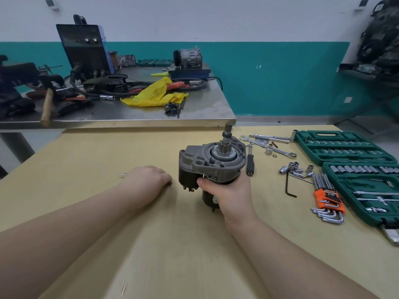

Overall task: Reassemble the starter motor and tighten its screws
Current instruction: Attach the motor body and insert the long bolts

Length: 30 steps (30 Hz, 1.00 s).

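Starter motor (212,162) upright in right hand (231,190) on table (151,234)

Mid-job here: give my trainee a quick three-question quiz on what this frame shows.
1. True or false: the right hand grips the starter motor with its shaft pointing up.
2. The left hand is: A) on the yellow table, B) holding a wrench, C) inside the socket case.
3. Fill in: the orange holder carries a set of ___ keys.

Key: 1 true; 2 A; 3 hex.

Grey-black starter motor (212,167), green socket case (354,160), yellow bag (155,93)
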Each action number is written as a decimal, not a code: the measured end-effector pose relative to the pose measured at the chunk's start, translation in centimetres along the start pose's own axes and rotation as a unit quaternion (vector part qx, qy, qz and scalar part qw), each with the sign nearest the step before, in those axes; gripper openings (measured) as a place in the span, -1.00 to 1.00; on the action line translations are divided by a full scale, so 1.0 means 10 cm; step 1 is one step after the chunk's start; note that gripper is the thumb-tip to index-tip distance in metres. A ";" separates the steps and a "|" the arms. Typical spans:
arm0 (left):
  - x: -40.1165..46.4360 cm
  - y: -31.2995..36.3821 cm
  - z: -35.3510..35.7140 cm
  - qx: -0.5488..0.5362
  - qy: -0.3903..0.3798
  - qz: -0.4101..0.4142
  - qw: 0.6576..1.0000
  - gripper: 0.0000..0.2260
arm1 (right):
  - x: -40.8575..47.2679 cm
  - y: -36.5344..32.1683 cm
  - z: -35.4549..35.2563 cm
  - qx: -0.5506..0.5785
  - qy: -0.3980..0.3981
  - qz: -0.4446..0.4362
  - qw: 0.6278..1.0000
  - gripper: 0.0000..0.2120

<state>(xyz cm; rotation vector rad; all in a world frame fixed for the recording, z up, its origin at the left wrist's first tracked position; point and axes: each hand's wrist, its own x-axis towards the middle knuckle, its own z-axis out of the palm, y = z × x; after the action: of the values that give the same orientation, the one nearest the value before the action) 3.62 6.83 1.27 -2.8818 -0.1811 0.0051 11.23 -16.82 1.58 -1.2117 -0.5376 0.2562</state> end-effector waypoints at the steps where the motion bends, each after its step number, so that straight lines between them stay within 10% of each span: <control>1: -0.01 -0.03 0.02 -0.008 0.000 -0.020 1.000 -0.67 | -0.01 0.01 0.02 0.003 -0.010 0.004 1.000 -0.57; 8: 0.01 -0.06 0.14 -0.067 0.029 -0.082 0.994 -0.89 | -0.07 0.01 0.13 0.001 -0.092 0.009 0.996 -0.55; 16: -0.12 -0.06 0.34 -0.180 0.245 -0.051 0.951 -0.81 | 0.00 -0.01 0.17 -0.066 -0.066 0.041 0.995 -0.56; 30: -0.20 -0.11 0.22 -0.260 0.195 -0.065 0.943 -0.82 | 0.02 0.06 0.20 -0.079 -0.080 0.010 0.994 -0.58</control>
<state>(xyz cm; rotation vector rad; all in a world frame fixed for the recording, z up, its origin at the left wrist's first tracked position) 1.43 8.17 -0.57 -3.2949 -0.3393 -0.7377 10.47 -14.92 1.60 -1.3580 -0.6950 0.3336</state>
